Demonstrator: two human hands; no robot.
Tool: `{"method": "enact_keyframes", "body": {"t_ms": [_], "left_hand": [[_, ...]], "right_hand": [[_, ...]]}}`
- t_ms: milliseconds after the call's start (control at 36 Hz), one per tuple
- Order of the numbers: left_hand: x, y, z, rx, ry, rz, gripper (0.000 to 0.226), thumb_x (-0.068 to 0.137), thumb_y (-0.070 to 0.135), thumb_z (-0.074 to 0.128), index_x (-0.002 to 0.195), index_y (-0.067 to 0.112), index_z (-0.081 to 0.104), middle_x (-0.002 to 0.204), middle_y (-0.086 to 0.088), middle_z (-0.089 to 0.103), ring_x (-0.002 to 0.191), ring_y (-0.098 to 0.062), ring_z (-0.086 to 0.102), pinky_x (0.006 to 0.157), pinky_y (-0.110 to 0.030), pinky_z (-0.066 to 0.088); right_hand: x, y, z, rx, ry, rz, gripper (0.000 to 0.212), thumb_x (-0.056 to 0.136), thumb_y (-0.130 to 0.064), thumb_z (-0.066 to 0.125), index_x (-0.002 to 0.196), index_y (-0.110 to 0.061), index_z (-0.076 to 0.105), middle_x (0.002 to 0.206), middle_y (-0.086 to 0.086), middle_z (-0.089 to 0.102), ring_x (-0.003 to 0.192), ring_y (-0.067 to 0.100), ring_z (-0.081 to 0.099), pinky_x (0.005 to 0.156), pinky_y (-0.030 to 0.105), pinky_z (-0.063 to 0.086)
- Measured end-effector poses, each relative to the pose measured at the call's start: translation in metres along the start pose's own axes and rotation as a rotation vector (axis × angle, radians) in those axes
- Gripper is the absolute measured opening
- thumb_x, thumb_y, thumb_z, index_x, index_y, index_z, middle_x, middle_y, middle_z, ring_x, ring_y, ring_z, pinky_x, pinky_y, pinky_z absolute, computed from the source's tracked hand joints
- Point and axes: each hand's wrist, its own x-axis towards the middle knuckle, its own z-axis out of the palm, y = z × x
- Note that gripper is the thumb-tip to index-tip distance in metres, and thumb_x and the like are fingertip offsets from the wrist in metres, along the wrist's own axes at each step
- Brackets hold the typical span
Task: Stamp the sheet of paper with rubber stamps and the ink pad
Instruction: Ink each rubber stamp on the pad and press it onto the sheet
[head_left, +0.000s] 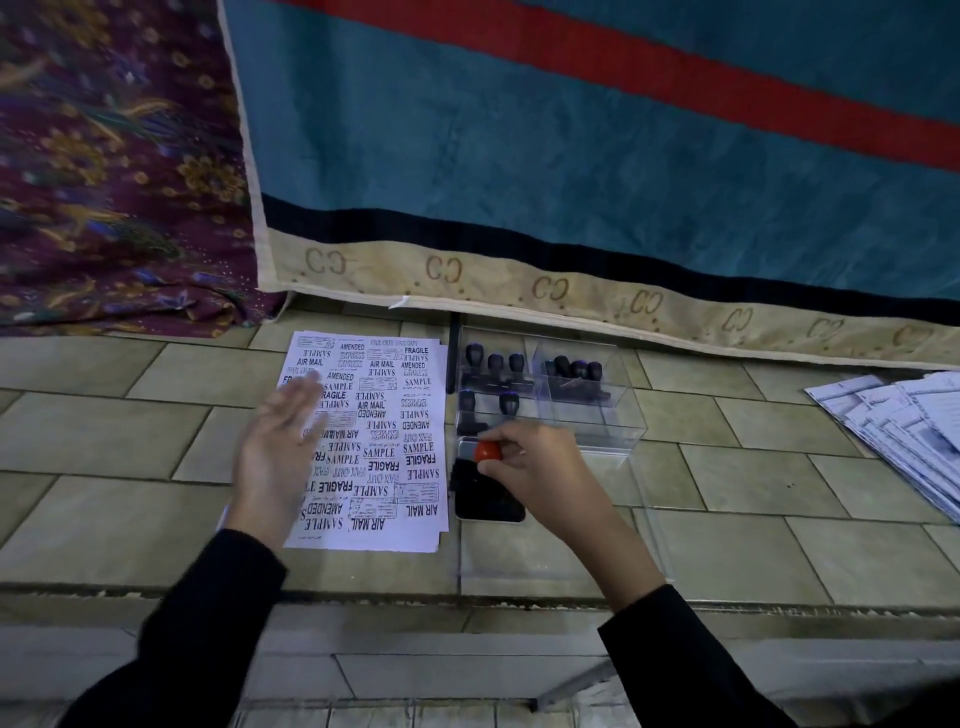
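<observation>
A white sheet of paper (387, 415) lies on the tiled floor, crowded with black stamped words such as SAMPLE, FRAGILE and AIR MAIL. My left hand (278, 452) hovers flat over its left side, fingers spread, holding nothing. To the right of the sheet sits the black ink pad (488, 501) in its open case. My right hand (540, 470) grips a rubber stamp with a red knob (487, 451), its black base pressed down on the pad. Behind the pad, a clear plastic box (597, 421) holds several dark-handled stamps (496, 364).
A teal rug with a red stripe and beige border (571, 156) hangs or lies just behind the box. A purple patterned cloth (104, 182) fills the far left. A fanned stack of printed sheets (904, 421) lies at the right. A step edge (363, 597) runs below my arms.
</observation>
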Motion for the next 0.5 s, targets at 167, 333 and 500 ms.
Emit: {"method": "enact_keyframes", "body": {"t_ms": [167, 333, 500], "left_hand": [[0.015, 0.008, -0.078, 0.702, 0.089, 0.155, 0.041, 0.091, 0.005, 0.041, 0.112, 0.03, 0.065, 0.127, 0.0, 0.063, 0.116, -0.021, 0.056, 0.095, -0.025, 0.038], [0.023, -0.005, -0.099, 1.383, -0.091, 0.26, 0.034, 0.092, 0.002, 0.053, 0.123, 0.013, 0.063, 0.141, -0.013, 0.053, 0.136, -0.033, 0.04, 0.109, -0.05, 0.025], [0.023, -0.009, -0.1, 1.423, -0.057, 0.236, 0.038, 0.097, 0.031, 0.038, 0.125, 0.022, 0.062, 0.146, -0.006, 0.048, 0.138, -0.025, 0.037, 0.112, -0.045, 0.017]], "right_hand": [[0.036, -0.051, 0.023, 0.147, 0.007, -0.151, 0.031, 0.078, -0.019, 0.074, 0.109, -0.014, 0.069, 0.108, 0.004, 0.07, 0.086, 0.008, 0.066, 0.084, 0.012, 0.05], [0.074, -0.102, 0.076, 0.141, -0.098, -0.256, 0.028, 0.08, -0.017, 0.072, 0.106, -0.009, 0.069, 0.104, 0.011, 0.071, 0.096, 0.024, 0.065, 0.091, 0.039, 0.052], [0.089, -0.118, 0.108, 0.1, -0.17, -0.278, 0.026, 0.078, -0.013, 0.073, 0.103, -0.005, 0.07, 0.101, 0.015, 0.071, 0.095, 0.028, 0.063, 0.087, 0.034, 0.05]]}}
